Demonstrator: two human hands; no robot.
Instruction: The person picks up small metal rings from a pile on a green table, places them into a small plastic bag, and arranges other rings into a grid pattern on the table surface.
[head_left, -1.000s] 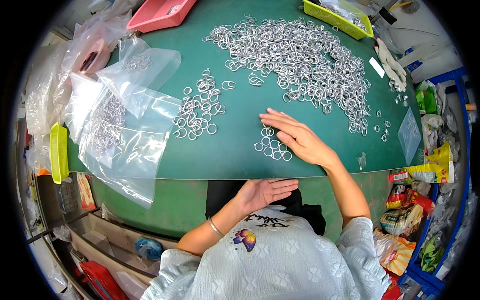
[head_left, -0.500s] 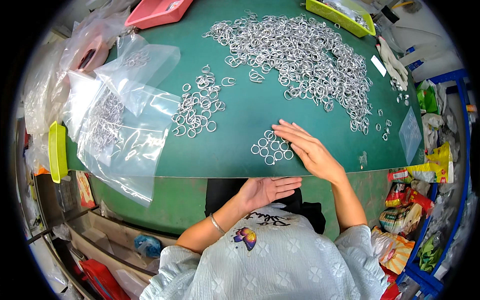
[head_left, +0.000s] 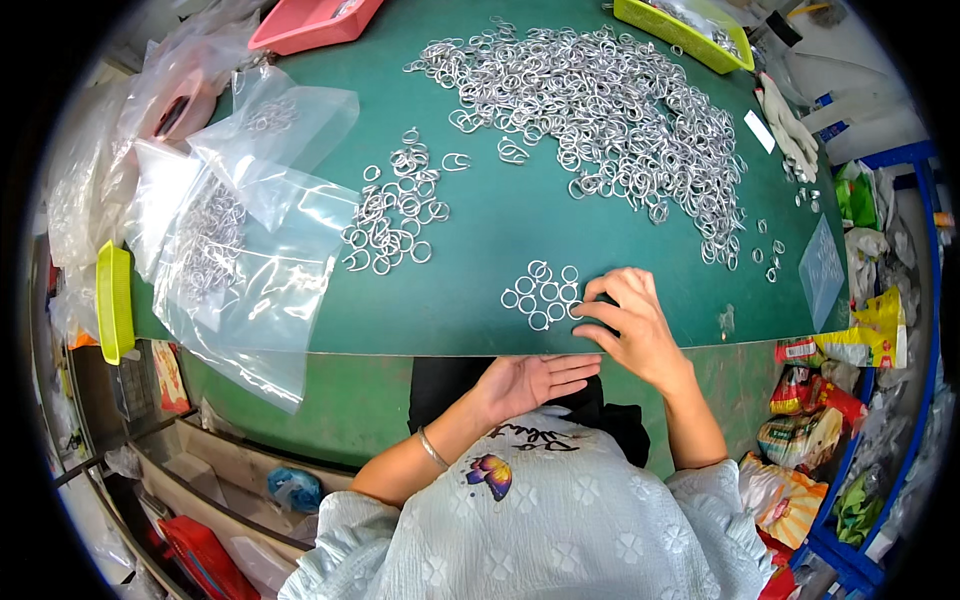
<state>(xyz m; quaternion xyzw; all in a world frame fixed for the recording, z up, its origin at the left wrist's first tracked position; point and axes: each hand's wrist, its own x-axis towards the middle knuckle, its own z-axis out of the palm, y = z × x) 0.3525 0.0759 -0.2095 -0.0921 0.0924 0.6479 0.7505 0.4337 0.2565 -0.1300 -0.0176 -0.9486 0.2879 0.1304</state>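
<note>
A small cluster of silver metal rings (head_left: 541, 294) lies near the front edge of the green table (head_left: 470, 300). My right hand (head_left: 632, 326) rests on the table just right of that cluster, fingers bent and touching the nearest rings. My left hand (head_left: 533, 380) is held palm up, fingers apart and empty, just below the table's front edge under the cluster. A big heap of the same rings (head_left: 600, 100) spreads over the far part of the table. A smaller scatter of rings (head_left: 392, 212) lies left of centre.
Clear plastic bags (head_left: 245, 230), some holding rings, lie at the table's left. A pink tray (head_left: 310, 20) and a yellow tray (head_left: 680, 25) sit at the far edge. A yellow basket (head_left: 113, 300) hangs at left. Packets and a blue frame (head_left: 850, 400) crowd the right.
My right hand has drawn back toward the table's front edge, dragging the small cluster of rings with it. The left hand has stayed palm up below the edge.
</note>
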